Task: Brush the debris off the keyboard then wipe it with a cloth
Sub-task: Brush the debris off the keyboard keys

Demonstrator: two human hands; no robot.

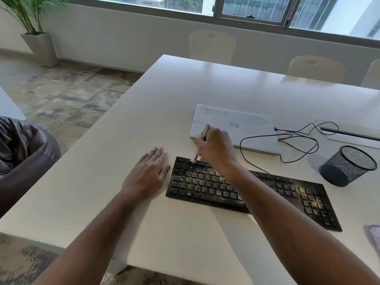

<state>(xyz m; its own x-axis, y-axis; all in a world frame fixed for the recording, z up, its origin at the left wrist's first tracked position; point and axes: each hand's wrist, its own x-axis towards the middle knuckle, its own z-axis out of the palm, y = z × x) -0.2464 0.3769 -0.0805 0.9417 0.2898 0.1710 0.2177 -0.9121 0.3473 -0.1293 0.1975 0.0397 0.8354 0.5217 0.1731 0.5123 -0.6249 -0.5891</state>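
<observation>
Large white rectangular table (144,120), smooth matte top, fills most of the view. Black full-size plastic keyboard (287,194) lies on it at 5 o'clock from frame centre, slightly angled; keys speckled with yellowish gritty debris, thickest over the letter block and the number pad. Key legends too small to read. Closed white laptop (242,126) at 12 o'clock of the keyboard, lid scuffed with grey smears, "DELL" logo readable, upside down to the camera. Thin black cable (298,140) loops from the laptop's right side toward the keyboard. Black wire-mesh cylindrical pen cup (347,165) at 3 o'clock of the laptop, tipped toward the camera; contents cannot be told. Pale lilac cloth (374,233) at the right frame edge, 4 o'clock of the keyboard, mostly cut off and blurred.

Right hand (216,147) grasps a thin wooden-handled brush (203,138), fingers curled round the handle; pale bristles touch the keyboard's top-left key row. Left hand (150,171) released, fingers straight, lying flat on the table just beside the keyboard's left end, at 9 o'clock.
</observation>
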